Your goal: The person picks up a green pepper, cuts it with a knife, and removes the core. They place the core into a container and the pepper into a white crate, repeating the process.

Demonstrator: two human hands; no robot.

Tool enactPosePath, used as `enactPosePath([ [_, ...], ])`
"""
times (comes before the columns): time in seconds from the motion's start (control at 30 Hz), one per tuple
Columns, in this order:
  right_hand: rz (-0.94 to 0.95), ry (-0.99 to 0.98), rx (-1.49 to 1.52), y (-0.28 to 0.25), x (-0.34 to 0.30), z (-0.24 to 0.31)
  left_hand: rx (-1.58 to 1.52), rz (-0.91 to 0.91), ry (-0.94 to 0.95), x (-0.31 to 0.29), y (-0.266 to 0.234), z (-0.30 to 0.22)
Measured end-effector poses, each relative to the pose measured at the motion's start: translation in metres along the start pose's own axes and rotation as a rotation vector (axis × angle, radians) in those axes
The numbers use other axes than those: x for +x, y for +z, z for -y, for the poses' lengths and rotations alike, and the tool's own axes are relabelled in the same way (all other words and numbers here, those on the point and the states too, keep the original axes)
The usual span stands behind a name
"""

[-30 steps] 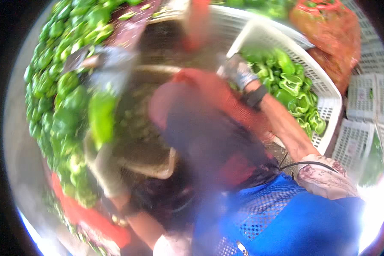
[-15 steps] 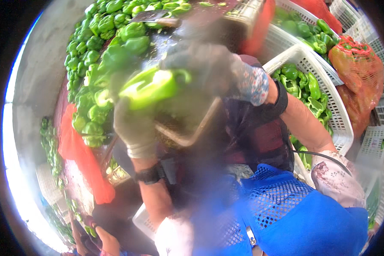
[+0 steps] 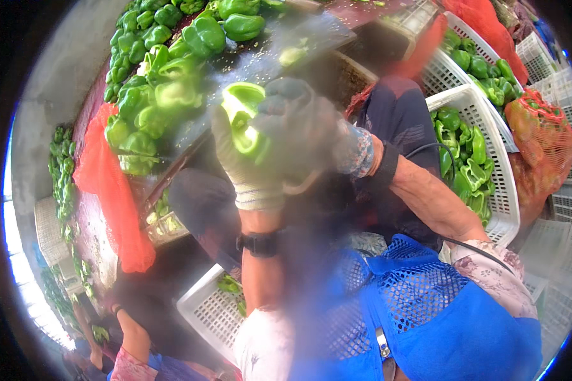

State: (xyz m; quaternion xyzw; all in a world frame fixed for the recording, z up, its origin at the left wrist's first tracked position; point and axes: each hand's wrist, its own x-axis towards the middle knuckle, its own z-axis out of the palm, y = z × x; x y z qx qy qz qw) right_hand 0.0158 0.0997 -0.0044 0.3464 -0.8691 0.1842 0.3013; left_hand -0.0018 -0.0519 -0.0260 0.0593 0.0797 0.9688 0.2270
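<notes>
A bright green bell pepper [image 3: 248, 120], cut open with its pale inside showing, is held up between my two gloved hands. My left hand [image 3: 245, 168], in a pale knit glove, is closed round its left and lower side. My right hand [image 3: 299, 120], in a grey glove with a patterned cuff, is blurred; its curled fingers press against the pepper's right side. Below and behind them lies the dark work surface [image 3: 235, 73], strewn with seeds. On it, beyond my hands, sits a pale green piece [image 3: 292, 56], too blurred to name.
Many green peppers [image 3: 146, 101] are heaped at the left. A red mesh bag [image 3: 117, 197] hangs over the table edge. White crates [image 3: 505, 190] of peppers stand at the right, beside a filled red net sack [image 3: 543, 130]. Another person's arm [image 3: 133, 333] shows at lower left.
The pepper has turned from lying slantwise to upright, its cut opening now facing me. Both hands have come together around it. The view has shifted, and the knife on the table is no longer seen.
</notes>
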Motion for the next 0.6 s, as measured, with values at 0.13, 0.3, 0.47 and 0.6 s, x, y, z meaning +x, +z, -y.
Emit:
enactPosePath([
  [0.13, -0.028, 0.014, 0.019, 0.022, -0.003, -0.001, 0.180, -0.198, 0.124, -0.002, 0.000, 0.003],
  [0.3, 0.051, 0.077, -0.020, 0.030, -0.001, 0.001, 0.177, -0.190, 0.074, -0.002, -0.014, -0.004],
  [0.47, 0.089, 0.381, 0.187, 0.055, 0.005, 0.002, 0.472, -0.325, 0.185, -0.001, -0.025, -0.005],
  [0.6, -0.124, 0.512, 0.650, 0.066, -0.007, -0.014, 0.453, -0.151, 0.153, 0.008, -0.023, 0.010],
])
